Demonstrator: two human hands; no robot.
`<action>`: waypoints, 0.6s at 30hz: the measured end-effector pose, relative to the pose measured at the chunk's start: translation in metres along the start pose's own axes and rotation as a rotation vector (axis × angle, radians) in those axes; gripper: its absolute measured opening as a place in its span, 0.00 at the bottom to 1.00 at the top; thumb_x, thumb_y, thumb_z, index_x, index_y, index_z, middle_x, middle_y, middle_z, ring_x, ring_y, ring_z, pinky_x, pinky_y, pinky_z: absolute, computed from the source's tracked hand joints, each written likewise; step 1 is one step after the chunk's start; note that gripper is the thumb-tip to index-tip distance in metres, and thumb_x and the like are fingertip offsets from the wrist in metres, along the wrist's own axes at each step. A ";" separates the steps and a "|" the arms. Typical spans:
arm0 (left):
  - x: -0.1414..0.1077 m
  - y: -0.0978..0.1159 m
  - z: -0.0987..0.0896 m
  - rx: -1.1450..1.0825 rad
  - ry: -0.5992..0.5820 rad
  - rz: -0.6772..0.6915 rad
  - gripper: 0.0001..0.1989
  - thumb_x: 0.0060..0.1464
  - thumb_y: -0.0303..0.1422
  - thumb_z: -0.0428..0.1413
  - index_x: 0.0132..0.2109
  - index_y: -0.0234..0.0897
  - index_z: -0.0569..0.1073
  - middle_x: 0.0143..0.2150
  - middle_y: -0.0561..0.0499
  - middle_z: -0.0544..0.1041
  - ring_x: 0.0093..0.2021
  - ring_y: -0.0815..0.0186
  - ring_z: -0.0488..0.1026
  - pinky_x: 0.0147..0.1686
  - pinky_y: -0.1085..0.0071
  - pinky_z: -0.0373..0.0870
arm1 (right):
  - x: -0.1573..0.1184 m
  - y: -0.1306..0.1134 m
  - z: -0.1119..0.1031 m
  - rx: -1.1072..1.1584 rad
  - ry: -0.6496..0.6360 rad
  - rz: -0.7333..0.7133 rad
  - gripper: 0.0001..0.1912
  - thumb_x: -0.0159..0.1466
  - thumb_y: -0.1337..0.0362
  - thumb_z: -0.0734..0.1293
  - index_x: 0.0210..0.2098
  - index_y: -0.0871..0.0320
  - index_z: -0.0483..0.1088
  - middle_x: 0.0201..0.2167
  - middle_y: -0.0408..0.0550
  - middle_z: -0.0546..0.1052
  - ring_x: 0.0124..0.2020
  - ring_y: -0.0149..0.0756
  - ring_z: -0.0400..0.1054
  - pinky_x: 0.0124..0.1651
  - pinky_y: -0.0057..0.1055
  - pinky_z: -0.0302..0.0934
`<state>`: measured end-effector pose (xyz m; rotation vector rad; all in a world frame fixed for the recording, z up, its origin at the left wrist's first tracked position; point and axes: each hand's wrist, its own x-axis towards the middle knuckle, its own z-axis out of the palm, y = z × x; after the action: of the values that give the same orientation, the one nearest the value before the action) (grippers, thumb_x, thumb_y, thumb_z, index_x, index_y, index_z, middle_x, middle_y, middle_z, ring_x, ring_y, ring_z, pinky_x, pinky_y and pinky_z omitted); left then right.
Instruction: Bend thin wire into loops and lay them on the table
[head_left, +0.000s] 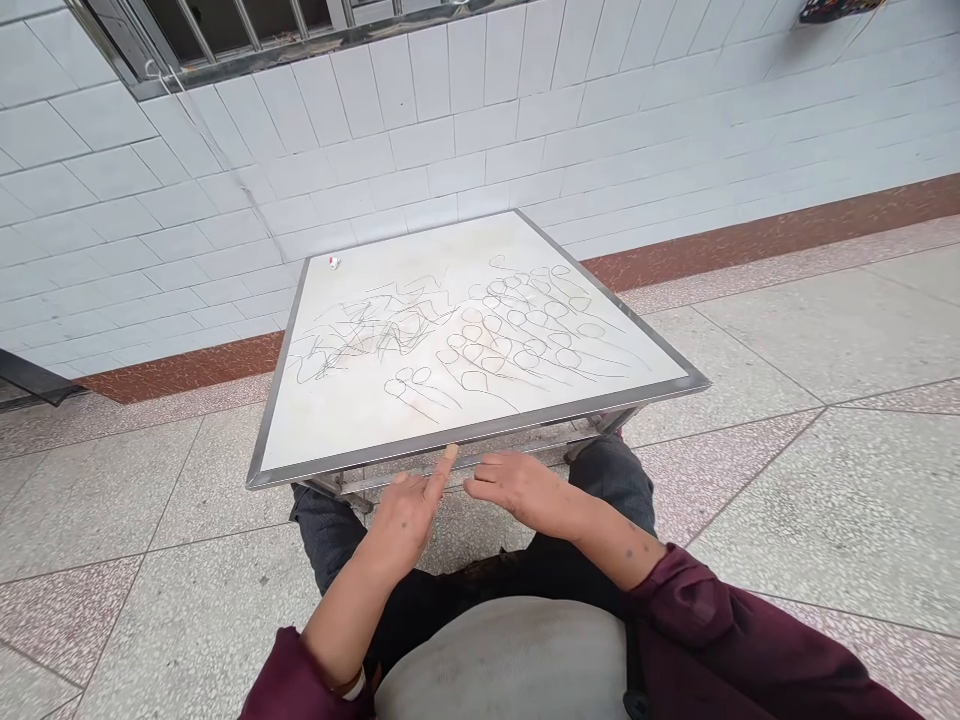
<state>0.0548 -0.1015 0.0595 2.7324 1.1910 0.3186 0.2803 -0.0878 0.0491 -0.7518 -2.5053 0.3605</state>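
A white-topped table [480,340] with a steel rim stands in front of me, its surface covered in dark scribbled lines and rows of looped outlines. My left hand [409,517] is at the front rim, with its index finger raised and its tip at the edge. It holds nothing. My right hand [521,488] hovers just below the same rim, fingers loosely together and pointing left, also empty. A small white-and-red object [334,262] lies near the table's far left corner.
A grey apron [499,665] covers my lap, and dark trousers [611,480] run under the table. Behind the table rises a white tiled wall [375,150] with a barred window [247,30] and a reddish-brown skirting [750,225]. Speckled floor tiles [825,480] spread around.
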 end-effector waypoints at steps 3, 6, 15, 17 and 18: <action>-0.004 -0.004 -0.004 0.018 0.014 0.015 0.36 0.57 0.18 0.39 0.69 0.37 0.35 0.27 0.52 0.71 0.30 0.64 0.69 0.36 0.67 0.65 | -0.007 0.002 -0.003 -0.016 -0.025 0.018 0.18 0.70 0.70 0.51 0.33 0.56 0.69 0.24 0.45 0.67 0.29 0.36 0.57 0.33 0.33 0.51; -0.005 -0.006 -0.008 0.074 0.024 0.008 0.38 0.55 0.16 0.39 0.69 0.37 0.34 0.27 0.53 0.70 0.28 0.64 0.68 0.36 0.67 0.64 | -0.009 0.001 -0.009 -0.021 0.014 0.062 0.15 0.70 0.69 0.53 0.37 0.56 0.70 0.27 0.47 0.70 0.32 0.38 0.60 0.36 0.34 0.54; 0.010 0.006 -0.020 0.206 -0.014 0.095 0.40 0.55 0.15 0.38 0.68 0.33 0.27 0.31 0.50 0.73 0.32 0.62 0.70 0.39 0.65 0.63 | 0.016 -0.012 0.025 0.084 0.097 0.313 0.09 0.68 0.60 0.59 0.41 0.57 0.66 0.31 0.50 0.74 0.32 0.39 0.67 0.34 0.34 0.60; 0.012 0.009 -0.020 0.211 -0.009 0.132 0.39 0.56 0.16 0.38 0.68 0.33 0.27 0.32 0.49 0.74 0.33 0.61 0.71 0.40 0.65 0.63 | 0.016 -0.013 0.035 0.245 0.083 0.424 0.07 0.69 0.62 0.58 0.41 0.57 0.65 0.29 0.46 0.74 0.28 0.35 0.69 0.32 0.30 0.60; 0.013 0.009 -0.020 0.215 -0.009 0.148 0.39 0.56 0.15 0.38 0.69 0.33 0.27 0.31 0.49 0.74 0.32 0.61 0.71 0.40 0.65 0.63 | 0.016 -0.014 0.038 0.336 0.080 0.466 0.07 0.69 0.63 0.57 0.41 0.57 0.64 0.28 0.44 0.74 0.27 0.34 0.69 0.31 0.29 0.61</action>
<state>0.0654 -0.0971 0.0825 3.0116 1.0814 0.2048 0.2427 -0.0940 0.0286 -1.1740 -2.0970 0.8676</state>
